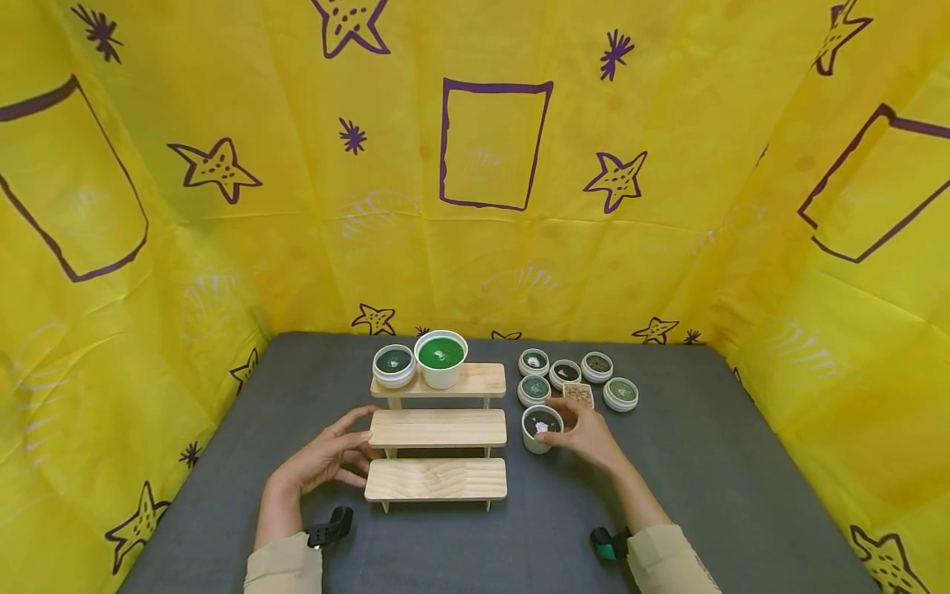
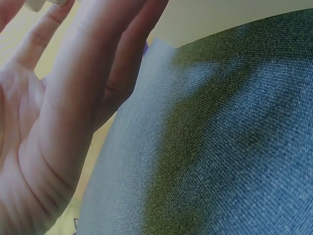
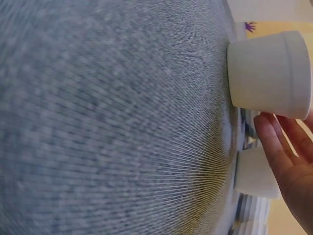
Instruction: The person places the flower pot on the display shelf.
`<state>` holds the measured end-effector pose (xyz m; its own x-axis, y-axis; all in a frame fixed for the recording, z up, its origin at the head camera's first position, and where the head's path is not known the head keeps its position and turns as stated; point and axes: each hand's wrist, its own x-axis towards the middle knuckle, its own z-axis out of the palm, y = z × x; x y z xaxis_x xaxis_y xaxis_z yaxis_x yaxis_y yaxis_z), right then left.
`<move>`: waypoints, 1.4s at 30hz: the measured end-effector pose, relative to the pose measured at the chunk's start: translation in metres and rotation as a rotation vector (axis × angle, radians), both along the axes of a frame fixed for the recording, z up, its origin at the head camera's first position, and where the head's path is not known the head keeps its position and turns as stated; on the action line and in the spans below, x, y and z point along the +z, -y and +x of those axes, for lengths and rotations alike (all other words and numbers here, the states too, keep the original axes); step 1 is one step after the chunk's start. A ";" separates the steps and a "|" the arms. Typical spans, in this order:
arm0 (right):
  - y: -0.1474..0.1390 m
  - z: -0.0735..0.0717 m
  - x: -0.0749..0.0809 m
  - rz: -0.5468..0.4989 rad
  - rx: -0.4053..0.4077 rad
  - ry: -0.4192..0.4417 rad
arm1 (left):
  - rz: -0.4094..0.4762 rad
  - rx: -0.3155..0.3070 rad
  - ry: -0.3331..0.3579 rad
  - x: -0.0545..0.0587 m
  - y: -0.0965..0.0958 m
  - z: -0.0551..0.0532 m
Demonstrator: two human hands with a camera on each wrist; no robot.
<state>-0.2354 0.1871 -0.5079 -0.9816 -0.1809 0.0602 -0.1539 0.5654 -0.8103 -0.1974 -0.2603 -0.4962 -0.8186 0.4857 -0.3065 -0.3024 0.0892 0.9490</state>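
A three-tier wooden stand (image 1: 438, 478) stands in the middle of the table. My left hand (image 1: 326, 458) is at its left side, fingers spread and fairly straight, fingertips touching the left end of the middle tier (image 1: 438, 429). On the top tier (image 1: 486, 379) sit a low white pot (image 1: 394, 367) with dark green content and a taller white cup (image 1: 441, 355) with bright green content. Right of the stand, my right hand (image 1: 586, 433) grips a white cup (image 1: 536, 444), thumb and finger at its rim; the cup holds dark content with a pale patch.
Behind the right hand cluster several low white pots (image 1: 534, 389), filled in greens and darks, around a small square dish (image 1: 578, 396) of beige bits. A dark grey cloth (image 1: 712, 478) covers the table. Yellow patterned fabric (image 1: 297, 247) walls the back and sides.
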 end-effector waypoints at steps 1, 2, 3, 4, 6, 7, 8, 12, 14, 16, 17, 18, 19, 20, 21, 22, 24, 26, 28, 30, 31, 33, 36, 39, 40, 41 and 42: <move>0.000 0.000 -0.001 0.003 -0.001 0.002 | 0.000 -0.001 0.000 0.000 0.000 0.000; 0.000 0.000 -0.001 0.003 -0.003 0.004 | 0.000 -0.002 -0.001 0.000 0.000 0.000; 0.000 0.001 -0.002 0.005 -0.007 0.005 | 0.000 -0.003 -0.002 0.000 0.000 0.000; 0.000 0.001 -0.003 0.003 -0.008 0.007 | 0.000 -0.004 -0.003 0.000 0.000 0.000; 0.000 0.001 -0.004 -0.002 -0.008 0.005 | 0.001 -0.006 -0.005 0.000 0.000 -0.001; 0.000 0.002 -0.004 -0.007 -0.006 0.005 | 0.001 -0.007 -0.005 0.000 0.000 -0.001; 0.000 0.002 -0.004 -0.017 -0.003 0.005 | 0.001 -0.006 -0.005 0.000 0.000 -0.001; -0.001 0.002 -0.007 -0.069 0.026 0.008 | 0.001 -0.002 -0.004 0.000 0.000 0.000; -0.002 0.003 -0.008 -0.095 0.039 0.013 | 0.003 0.001 -0.003 0.000 -0.001 0.000; -0.002 0.003 -0.008 -0.107 0.046 0.014 | 0.006 -0.001 -0.002 0.000 0.000 0.000; -0.002 0.003 -0.008 -0.112 0.046 0.016 | 0.008 -0.002 -0.001 0.000 0.000 0.000; -0.002 0.003 -0.009 -0.115 0.047 0.015 | 0.010 -0.003 -0.001 -0.001 0.000 0.000; -0.002 0.004 -0.009 -0.120 0.046 0.019 | 0.011 -0.004 -0.001 -0.001 0.000 0.000; -0.002 0.004 -0.009 -0.121 0.045 0.019 | 0.011 -0.006 -0.002 -0.001 0.000 0.000; -0.002 0.004 -0.010 -0.120 0.046 0.020 | 0.011 -0.006 -0.002 -0.001 0.000 0.000; -0.002 0.004 -0.010 -0.122 0.045 0.024 | 0.011 -0.007 -0.003 -0.002 0.001 0.000; -0.002 0.004 -0.011 -0.117 0.042 0.021 | 0.011 -0.007 -0.005 -0.002 0.001 0.000; -0.002 0.003 -0.013 -0.112 0.040 0.018 | 0.012 -0.007 -0.004 -0.002 0.001 0.000; -0.002 0.003 -0.013 -0.105 0.036 0.015 | 0.015 -0.006 -0.005 -0.002 0.001 0.000; -0.002 0.004 -0.013 -0.103 0.033 0.015 | 0.016 -0.007 -0.005 -0.002 0.001 0.000; -0.002 0.004 -0.013 -0.101 0.031 0.014 | 0.016 -0.007 -0.005 -0.002 0.001 0.000; -0.002 0.004 -0.013 -0.095 0.025 0.013 | 0.014 -0.005 -0.005 -0.002 0.001 0.000; -0.001 0.004 -0.014 -0.093 0.017 0.011 | 0.012 -0.005 -0.005 -0.002 0.001 0.000; 0.000 0.005 -0.015 -0.099 0.009 0.014 | 0.011 -0.004 -0.003 -0.002 0.001 0.000; 0.000 0.006 -0.014 -0.106 0.007 0.015 | 0.010 -0.003 -0.002 -0.002 0.001 0.000; 0.000 0.006 -0.015 -0.110 0.007 0.013 | 0.010 -0.003 -0.002 -0.001 0.001 0.000; 0.001 0.006 -0.015 -0.112 0.006 0.014 | 0.009 -0.002 -0.002 -0.001 0.000 0.000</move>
<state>-0.2291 0.1864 -0.5224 -0.9813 -0.1802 0.0671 -0.1459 0.4705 -0.8703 -0.1977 -0.2607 -0.4976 -0.8180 0.4902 -0.3009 -0.3006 0.0817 0.9502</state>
